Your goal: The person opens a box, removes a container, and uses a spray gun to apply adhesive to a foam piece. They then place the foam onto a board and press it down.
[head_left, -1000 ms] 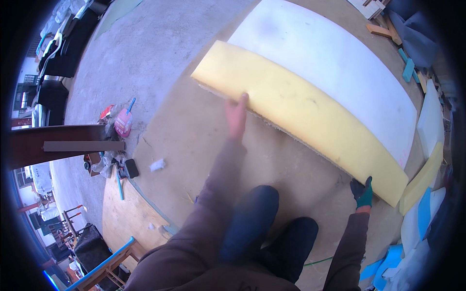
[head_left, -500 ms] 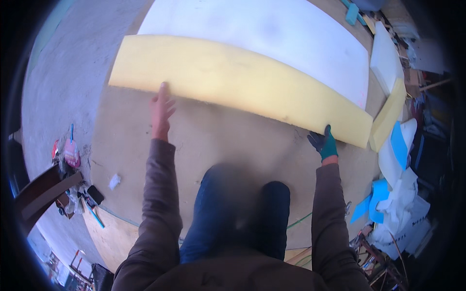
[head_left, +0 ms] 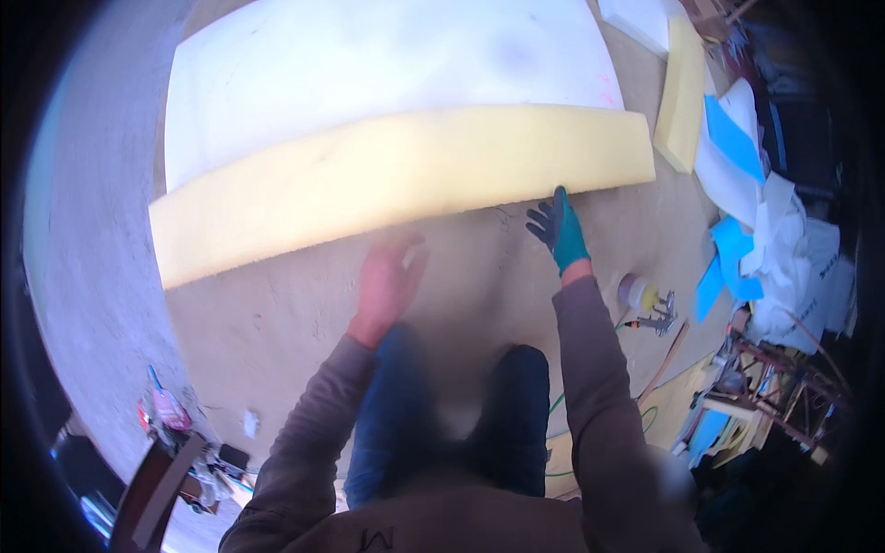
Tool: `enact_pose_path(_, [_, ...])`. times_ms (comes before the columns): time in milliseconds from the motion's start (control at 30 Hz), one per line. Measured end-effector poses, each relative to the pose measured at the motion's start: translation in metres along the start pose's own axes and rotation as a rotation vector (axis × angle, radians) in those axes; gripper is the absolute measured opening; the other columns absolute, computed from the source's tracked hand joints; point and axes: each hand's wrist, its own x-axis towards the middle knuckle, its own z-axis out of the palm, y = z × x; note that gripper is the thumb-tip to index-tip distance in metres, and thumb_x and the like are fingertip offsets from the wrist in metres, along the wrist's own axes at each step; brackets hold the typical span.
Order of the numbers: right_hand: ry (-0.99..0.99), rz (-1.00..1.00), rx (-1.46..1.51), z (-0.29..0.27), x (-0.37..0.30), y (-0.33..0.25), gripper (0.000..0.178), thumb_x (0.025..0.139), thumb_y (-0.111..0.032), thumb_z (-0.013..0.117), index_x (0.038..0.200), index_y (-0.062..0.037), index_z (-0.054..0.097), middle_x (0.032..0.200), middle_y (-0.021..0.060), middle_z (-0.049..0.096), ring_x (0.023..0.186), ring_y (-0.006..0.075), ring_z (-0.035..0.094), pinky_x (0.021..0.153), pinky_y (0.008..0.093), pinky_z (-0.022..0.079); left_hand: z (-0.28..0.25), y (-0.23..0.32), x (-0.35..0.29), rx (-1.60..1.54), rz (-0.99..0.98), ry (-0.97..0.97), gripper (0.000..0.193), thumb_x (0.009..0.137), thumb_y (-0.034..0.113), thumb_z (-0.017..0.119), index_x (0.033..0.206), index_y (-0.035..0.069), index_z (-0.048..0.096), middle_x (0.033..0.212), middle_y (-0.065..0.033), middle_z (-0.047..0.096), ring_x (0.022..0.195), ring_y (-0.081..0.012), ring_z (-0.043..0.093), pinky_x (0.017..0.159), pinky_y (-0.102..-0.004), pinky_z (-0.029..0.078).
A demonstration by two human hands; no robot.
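Observation:
A long yellow foam strip lies along the near edge of a large white foam sheet, tilted so that its left end is closer to me. My right hand wears a green glove with dark fingers. It is open, fingers apart, and its thumb tip meets the strip's near edge toward the right end. My bare left hand is blurred by motion, loosely open and apart from the strip, over the brown work surface in front of my knees. It holds nothing.
On the right stands a spray gun with a cup and hose. Beyond it lie another yellow foam piece, blue foam scraps and crumpled white plastic. Small tools and a pink-handled brush sit at the lower left.
My left hand has left the strip's edge and come right and nearer to me. The view has turned, so the strip now slants the other way; the spray gun has come into view.

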Motion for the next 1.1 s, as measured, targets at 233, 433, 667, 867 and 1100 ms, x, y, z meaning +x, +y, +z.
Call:
enact_pose_path(233, [0.064, -0.016, 0.053, -0.163, -0.173, 0.076, 0.050, 0.109, -0.040, 0.059, 0.147, -0.0093, 0.051, 0.140, 0.0144, 0.063, 0.120, 0.0332, 0.068, 0.097, 0.0448, 0.058, 0.042, 0.025, 0.079, 0.455, 0.106, -0.042, 0.014, 0.089, 0.013, 0.077, 0.094, 0.004, 0.068, 0.094, -0.0108, 0.064, 0.085, -0.0319, 0.061, 0.074, -0.0455, 0.051])
enact_pose_path(433, [0.673, -0.149, -0.041, -0.365, -0.225, 0.150, 0.045, 0.104, -0.036, 0.067, 0.141, -0.0116, 0.058, 0.132, 0.0092, 0.067, 0.112, 0.0225, 0.068, 0.088, 0.0365, 0.055, -0.004, -0.034, 0.000, 0.138, -0.184, -0.086, 0.020, 0.101, 0.019, 0.063, 0.091, 0.001, 0.062, 0.095, -0.0188, 0.063, 0.089, -0.0383, 0.061, 0.079, -0.0486, 0.048])
enact_pose_path(667, [0.784, -0.469, -0.486, -0.455, -0.147, 0.140, 0.078, 0.089, -0.018, 0.083, 0.154, -0.0056, 0.042, 0.151, 0.0146, 0.052, 0.138, 0.0262, 0.051, 0.118, 0.0402, 0.038, -0.212, -0.066, -0.325, 1.221, -0.996, -1.042, 0.040, 0.098, 0.041, 0.061, 0.097, 0.004, 0.078, 0.096, -0.0161, 0.078, 0.094, -0.0340, 0.075, 0.084, -0.0484, 0.057])
enact_pose_path(867, [0.629, -0.409, -0.330, -0.455, -0.108, 0.125, 0.090, 0.081, -0.009, 0.088, 0.157, -0.0051, 0.039, 0.138, 0.0109, 0.056, 0.127, 0.0219, 0.055, 0.106, 0.0353, 0.048, -0.196, -0.012, -0.350, 0.971, -0.985, -1.054, 0.062, 0.075, 0.051, 0.088, 0.118, 0.007, 0.078, 0.114, -0.0144, 0.078, 0.111, -0.0326, 0.073, 0.102, -0.0427, 0.055])
enact_pose_path(1100, [0.621, -0.703, -0.021, -0.454, -0.069, 0.106, 0.079, 0.093, -0.010, 0.080, 0.160, -0.0035, 0.040, 0.146, 0.0103, 0.053, 0.128, 0.0200, 0.054, 0.106, 0.0334, 0.045, -0.146, 0.000, -0.301, 1.220, -0.479, -0.854, 0.024, 0.096, 0.021, 0.056, 0.095, 0.011, 0.078, 0.097, -0.0148, 0.076, 0.104, -0.0362, 0.073, 0.089, -0.0492, 0.059])
